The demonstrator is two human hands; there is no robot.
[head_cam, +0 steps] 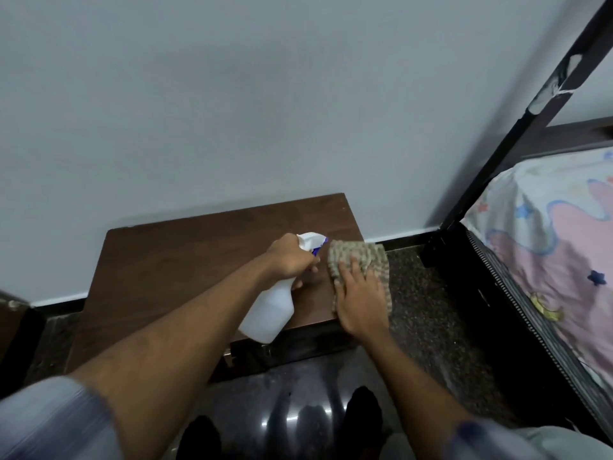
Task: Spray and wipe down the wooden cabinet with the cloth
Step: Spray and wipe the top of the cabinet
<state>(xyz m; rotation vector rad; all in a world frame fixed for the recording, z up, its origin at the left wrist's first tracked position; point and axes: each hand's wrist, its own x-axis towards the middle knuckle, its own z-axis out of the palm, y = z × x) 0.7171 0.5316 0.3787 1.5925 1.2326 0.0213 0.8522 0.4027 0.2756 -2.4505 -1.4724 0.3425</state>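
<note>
The low dark wooden cabinet (172,260) stands against the grey wall. My left hand (290,258) grips the neck of a white spray bottle (270,310) with a blue nozzle, held tilted above the cabinet top, nozzle pointing right toward the cloth. My right hand (360,298) lies flat on a beige checked cloth (358,254) at the cabinet's right edge. Part of the cloth hangs over that edge. The hand hides the cloth's near part.
A dark bed frame post (517,127) and a mattress with a pink and white patterned sheet (557,247) stand at the right. Speckled dark floor (431,310) runs between cabinet and bed. Another dark furniture piece (16,340) sits at the far left.
</note>
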